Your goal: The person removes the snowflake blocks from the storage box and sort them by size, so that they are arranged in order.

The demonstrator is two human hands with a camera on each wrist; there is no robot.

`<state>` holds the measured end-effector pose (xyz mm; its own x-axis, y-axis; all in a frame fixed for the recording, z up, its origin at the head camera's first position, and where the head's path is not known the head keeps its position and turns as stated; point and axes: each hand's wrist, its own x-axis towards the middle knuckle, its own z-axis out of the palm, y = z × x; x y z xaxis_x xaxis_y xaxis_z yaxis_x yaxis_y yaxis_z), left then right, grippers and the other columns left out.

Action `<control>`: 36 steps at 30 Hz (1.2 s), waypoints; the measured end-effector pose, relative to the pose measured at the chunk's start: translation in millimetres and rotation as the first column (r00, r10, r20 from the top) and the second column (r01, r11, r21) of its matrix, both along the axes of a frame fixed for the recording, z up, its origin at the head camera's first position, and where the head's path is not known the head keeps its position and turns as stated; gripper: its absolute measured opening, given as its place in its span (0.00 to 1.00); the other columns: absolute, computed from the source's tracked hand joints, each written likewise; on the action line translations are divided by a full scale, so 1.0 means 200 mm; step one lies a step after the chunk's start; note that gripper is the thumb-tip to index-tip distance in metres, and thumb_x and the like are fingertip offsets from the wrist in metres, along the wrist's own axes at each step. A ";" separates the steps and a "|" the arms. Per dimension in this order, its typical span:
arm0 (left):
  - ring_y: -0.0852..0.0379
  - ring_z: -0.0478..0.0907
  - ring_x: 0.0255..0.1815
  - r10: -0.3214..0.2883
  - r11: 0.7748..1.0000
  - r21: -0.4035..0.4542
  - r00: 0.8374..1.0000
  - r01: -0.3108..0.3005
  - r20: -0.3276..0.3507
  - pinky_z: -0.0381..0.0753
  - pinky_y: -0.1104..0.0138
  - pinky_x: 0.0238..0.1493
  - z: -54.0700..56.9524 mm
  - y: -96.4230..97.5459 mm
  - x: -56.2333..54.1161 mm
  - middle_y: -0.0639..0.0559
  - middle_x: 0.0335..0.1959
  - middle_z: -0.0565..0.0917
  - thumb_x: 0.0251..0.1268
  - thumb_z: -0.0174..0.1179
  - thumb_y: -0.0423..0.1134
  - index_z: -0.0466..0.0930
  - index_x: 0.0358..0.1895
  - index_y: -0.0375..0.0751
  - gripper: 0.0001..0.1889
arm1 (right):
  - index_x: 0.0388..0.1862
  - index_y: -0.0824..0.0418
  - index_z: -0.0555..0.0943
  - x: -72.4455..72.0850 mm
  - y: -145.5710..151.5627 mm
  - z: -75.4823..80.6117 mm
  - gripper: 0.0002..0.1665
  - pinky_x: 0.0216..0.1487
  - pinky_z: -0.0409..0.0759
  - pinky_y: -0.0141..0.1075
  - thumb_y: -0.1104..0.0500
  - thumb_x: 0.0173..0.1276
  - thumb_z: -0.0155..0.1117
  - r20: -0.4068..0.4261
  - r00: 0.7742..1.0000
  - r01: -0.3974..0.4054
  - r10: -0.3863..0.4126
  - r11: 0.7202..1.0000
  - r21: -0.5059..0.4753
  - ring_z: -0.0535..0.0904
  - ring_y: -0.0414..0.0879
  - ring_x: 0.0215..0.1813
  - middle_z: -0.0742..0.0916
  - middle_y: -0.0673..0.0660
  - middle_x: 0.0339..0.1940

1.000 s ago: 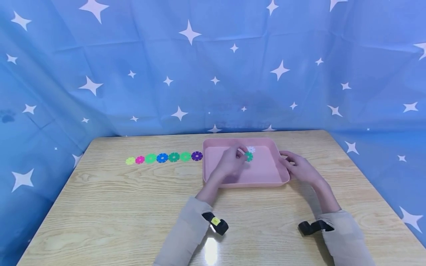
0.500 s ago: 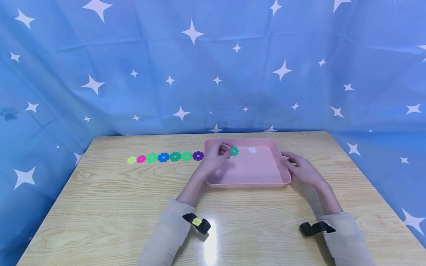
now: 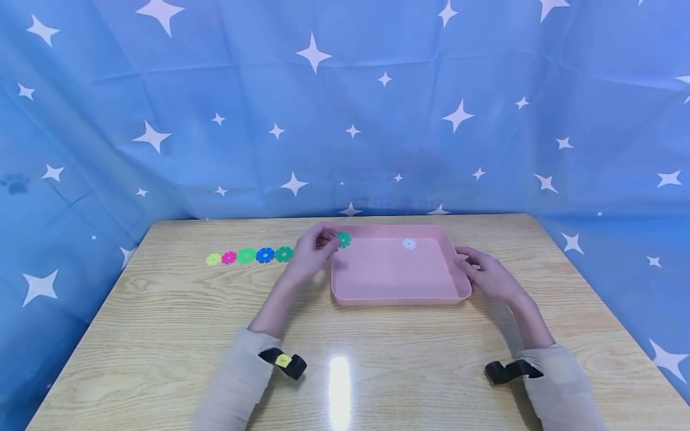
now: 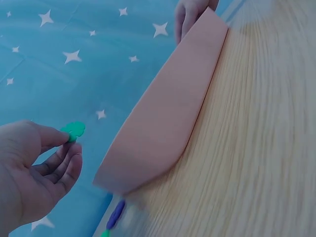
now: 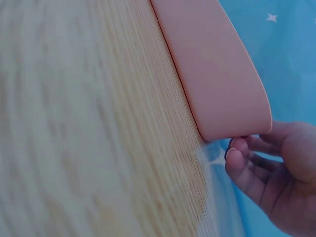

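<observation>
My left hand (image 3: 314, 246) pinches a green snowflake disc (image 3: 343, 240) between thumb and fingers, over the left end of the pink tray (image 3: 399, 300). The same green disc (image 4: 74, 130) shows raised off the table in the left wrist view. A white snowflake disc (image 3: 409, 243) lies in the tray. At the tray's right wall, my right hand (image 3: 490, 274) holds the edge; in the right wrist view its fingertips (image 5: 238, 160) are by the tray's corner.
Left of the tray runs a row of discs: yellow (image 3: 213, 259), pink (image 3: 229, 257), light green (image 3: 246, 255), blue (image 3: 265, 255) and dark green (image 3: 284, 254). A purple disc (image 4: 116, 214) beside the tray is hidden by my left hand in the head view.
My left hand has carried the green disc leftward from beside the white disc to the tray's left end, now covering the row's right end. My right hand has stayed at the tray.
</observation>
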<state>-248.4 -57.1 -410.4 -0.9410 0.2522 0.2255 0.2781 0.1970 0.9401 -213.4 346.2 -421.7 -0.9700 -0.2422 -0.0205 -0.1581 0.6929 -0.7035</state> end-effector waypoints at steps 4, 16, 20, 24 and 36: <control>0.50 0.78 0.43 0.033 0.999 -0.012 0.999 -0.034 -0.008 0.80 0.59 0.48 -0.01 -0.10 -0.01 0.42 0.42 0.80 0.73 0.58 0.29 0.79 0.56 0.33 0.12 | 0.75 0.68 0.65 0.00 0.01 -0.01 0.31 0.37 0.81 0.37 0.50 0.83 0.48 0.008 1.000 0.012 -0.013 1.000 0.007 0.78 0.54 0.43 0.82 0.68 0.51; 0.49 0.76 0.47 0.106 0.994 -0.040 0.994 -0.104 0.040 0.80 0.68 0.47 -0.06 -0.42 0.01 0.39 0.47 0.78 0.73 0.57 0.30 0.76 0.57 0.30 0.13 | 0.74 0.69 0.65 0.00 0.01 -0.02 0.31 0.36 0.82 0.37 0.49 0.83 0.48 0.013 1.000 0.017 -0.017 1.000 0.005 0.78 0.54 0.43 0.83 0.67 0.48; 0.50 0.75 0.47 0.141 0.989 -0.059 0.989 -0.139 0.038 0.77 0.72 0.45 -0.07 -0.52 0.02 0.38 0.47 0.77 0.74 0.56 0.31 0.75 0.58 0.28 0.14 | 0.74 0.69 0.65 0.00 0.01 -0.02 0.31 0.36 0.82 0.37 0.49 0.83 0.48 0.014 1.000 0.017 -0.017 1.000 0.004 0.78 0.53 0.42 0.83 0.67 0.47; 0.52 0.74 0.45 0.198 0.976 -0.099 0.979 -0.193 0.040 0.77 0.71 0.42 -0.08 -0.63 0.04 0.39 0.46 0.77 0.75 0.55 0.32 0.75 0.58 0.28 0.15 | 0.74 0.69 0.65 0.00 0.01 -0.01 0.32 0.36 0.82 0.37 0.49 0.83 0.48 0.014 1.000 0.014 -0.014 1.000 0.008 0.79 0.53 0.42 0.83 0.67 0.48; 0.58 0.81 0.40 0.385 0.914 -0.191 0.915 -0.359 0.123 0.84 0.70 0.42 -0.08 -0.96 0.10 0.37 0.47 0.77 0.77 0.54 0.35 0.73 0.61 0.28 0.17 | 0.75 0.70 0.64 0.01 -0.01 0.01 0.32 0.37 0.83 0.37 0.50 0.83 0.48 0.017 1.000 0.016 -0.016 1.000 -0.004 0.80 0.52 0.44 0.82 0.69 0.51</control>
<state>-229.1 -249.4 -427.3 -0.9932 -0.1022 0.0554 0.0087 0.4095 0.9123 -211.0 344.4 -420.5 -0.9732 -0.2270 -0.0364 -0.1349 0.6919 -0.7093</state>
